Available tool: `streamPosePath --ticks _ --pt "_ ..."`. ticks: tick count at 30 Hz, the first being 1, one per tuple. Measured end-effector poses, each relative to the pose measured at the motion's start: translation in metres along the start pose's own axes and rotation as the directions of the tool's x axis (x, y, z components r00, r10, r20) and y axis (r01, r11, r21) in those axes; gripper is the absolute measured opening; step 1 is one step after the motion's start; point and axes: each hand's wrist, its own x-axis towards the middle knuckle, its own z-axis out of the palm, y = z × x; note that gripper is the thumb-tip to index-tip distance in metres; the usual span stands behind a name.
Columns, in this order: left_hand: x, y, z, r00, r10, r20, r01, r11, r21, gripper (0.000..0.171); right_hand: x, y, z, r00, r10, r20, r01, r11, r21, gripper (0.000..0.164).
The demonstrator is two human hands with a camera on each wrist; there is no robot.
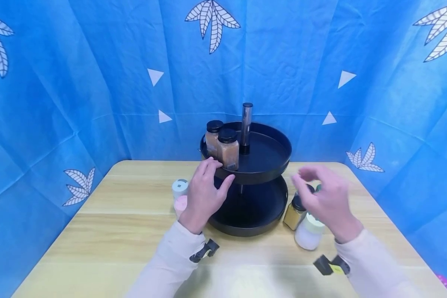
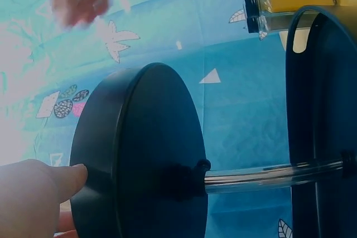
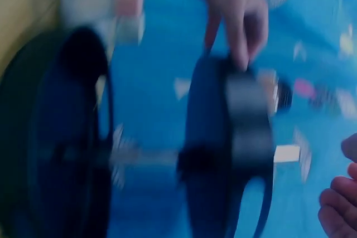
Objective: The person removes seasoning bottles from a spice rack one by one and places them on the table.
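A black two-tier round tray point(image 1: 262, 177) stands on the table, joined by a metal post point(image 1: 247, 124). My left hand point(image 1: 205, 194) grips the upper tier's near-left rim, its thumb against the outer wall and its fingertips over the edge beside a jar. Two black-lidded spice jars, a front jar point(image 1: 229, 154) and a rear jar point(image 1: 211, 138), stand together on that tier. My right hand point(image 1: 328, 198) hovers to the right of the tray, fingers loosely bent, holding nothing. Below it are a yellow spice jar point(image 1: 292, 216) and a pale-lidded white jar point(image 1: 308, 236), other jars partly hidden.
Left of the tray stand a white-topped container point(image 1: 180, 187) and a pink container point(image 1: 180, 203), partly behind my left hand. The lower tier point(image 1: 246, 230) sits close over the wooden table point(image 1: 134, 231). Blue patterned curtains point(image 1: 294, 62) surround the table.
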Motion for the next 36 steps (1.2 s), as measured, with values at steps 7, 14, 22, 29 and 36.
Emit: streamPosePath --ticks 7,14,22,29,36 --pt "0.001 0.002 -0.002 1.0 0.005 0.021 -0.005 1.0 0.005 0.037 0.031 -0.04 0.053 0.97 -0.109 0.218 0.101 0.994 0.045 0.023" --pt "0.002 0.002 -0.003 1.0 0.009 -0.002 -0.009 0.999 -0.053 0.036 0.03 -0.045 0.084 0.943 -0.059 0.327 0.052 0.998 0.03 0.019" --pt "0.012 0.0 -0.005 0.981 0.064 -0.183 -0.085 0.991 -0.106 0.039 0.024 -0.029 0.083 0.944 -0.026 0.329 0.007 0.998 0.059 0.007" --pt "0.022 -0.01 -0.008 0.982 0.022 -0.187 -0.043 0.993 -0.109 0.041 0.021 -0.009 0.073 0.942 0.007 0.334 -0.047 0.993 0.111 0.009" --pt "0.04 -0.012 -0.01 0.994 -0.005 -0.105 -0.01 0.99 -0.141 0.047 0.017 0.015 0.065 0.954 0.089 0.286 -0.139 0.977 0.161 0.012"
